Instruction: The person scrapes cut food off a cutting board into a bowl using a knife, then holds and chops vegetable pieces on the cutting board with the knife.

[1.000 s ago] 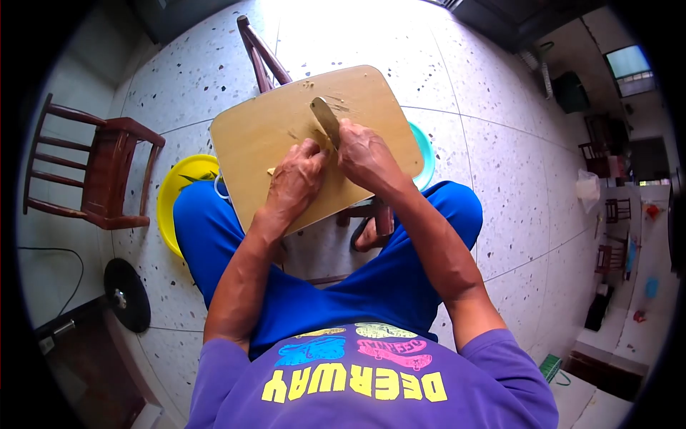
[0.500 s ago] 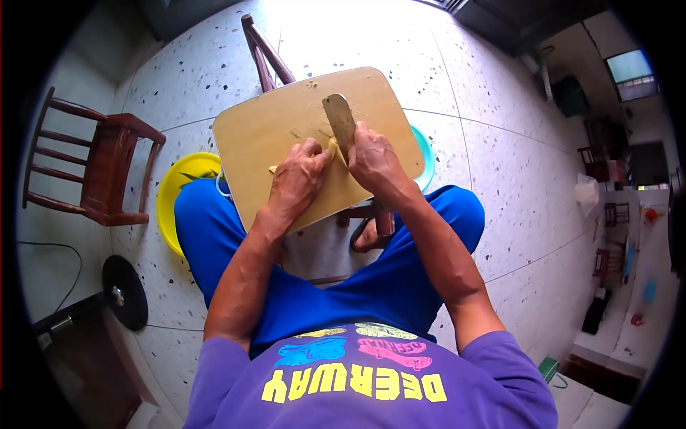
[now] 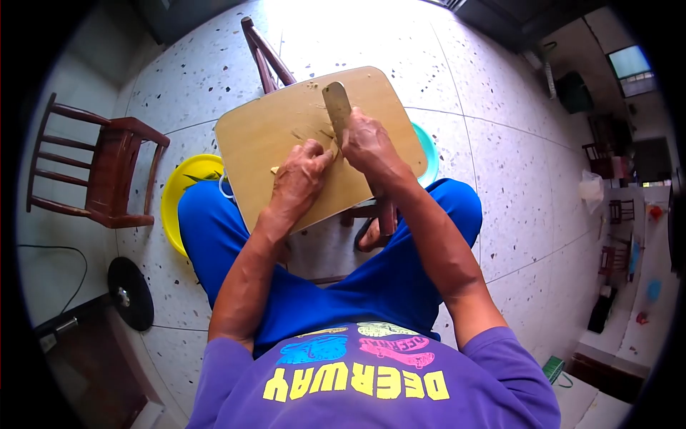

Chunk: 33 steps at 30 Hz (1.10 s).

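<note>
My right hand [image 3: 368, 143] is wrapped round the handle end of a broad-bladed knife [image 3: 336, 107], whose blade points away from me over a light wooden board [image 3: 257, 143]. Close beside it, my left hand [image 3: 301, 171] has its fingers curled and pressed on a small pale yellow piece at the blade's near end; the fingers hide most of that piece. Another small yellow bit [image 3: 274, 170] lies on the board by the left hand. Thin dark shreds or marks show on the board left of the blade.
A yellow basin [image 3: 170, 207] with green leaves [image 3: 202, 176] is left of the board, and a turquoise basin [image 3: 431, 154] is under its right edge. A wooden chair [image 3: 118, 171] and a black disc-shaped base [image 3: 131, 294] stand at the left.
The knife and my right hand shifted right and tilted, then moved slightly away from me. The yellow piece seen by the blade is now mostly covered. My left hand stayed nearly in place.
</note>
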{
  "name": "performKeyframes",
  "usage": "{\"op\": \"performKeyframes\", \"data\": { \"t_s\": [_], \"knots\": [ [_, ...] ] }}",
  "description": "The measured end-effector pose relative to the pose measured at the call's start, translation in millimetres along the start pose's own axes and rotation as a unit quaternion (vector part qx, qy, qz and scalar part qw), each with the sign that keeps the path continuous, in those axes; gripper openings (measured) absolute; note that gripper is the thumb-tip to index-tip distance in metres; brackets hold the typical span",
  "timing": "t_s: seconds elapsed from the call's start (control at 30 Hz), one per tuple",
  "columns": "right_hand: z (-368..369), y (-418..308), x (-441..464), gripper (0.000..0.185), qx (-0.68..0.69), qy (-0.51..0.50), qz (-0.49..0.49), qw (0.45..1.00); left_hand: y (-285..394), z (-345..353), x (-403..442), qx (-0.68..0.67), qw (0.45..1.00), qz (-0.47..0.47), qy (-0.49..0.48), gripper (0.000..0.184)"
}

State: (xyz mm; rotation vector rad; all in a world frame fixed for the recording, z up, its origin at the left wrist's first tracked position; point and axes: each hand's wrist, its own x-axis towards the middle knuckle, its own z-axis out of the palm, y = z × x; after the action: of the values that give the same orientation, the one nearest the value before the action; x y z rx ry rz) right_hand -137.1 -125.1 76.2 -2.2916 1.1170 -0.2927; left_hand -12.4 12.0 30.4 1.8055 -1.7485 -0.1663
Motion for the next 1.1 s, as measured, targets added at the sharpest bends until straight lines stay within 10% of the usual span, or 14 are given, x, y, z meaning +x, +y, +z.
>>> {"op": "performKeyframes", "data": {
  "t_s": [1.1],
  "knots": [
    [8,8,-33,0.010,-0.016,0.025,-0.097,0.995,-7,6,0,-0.003,1.000,-0.008,0.013,0.020]
  ]
}}
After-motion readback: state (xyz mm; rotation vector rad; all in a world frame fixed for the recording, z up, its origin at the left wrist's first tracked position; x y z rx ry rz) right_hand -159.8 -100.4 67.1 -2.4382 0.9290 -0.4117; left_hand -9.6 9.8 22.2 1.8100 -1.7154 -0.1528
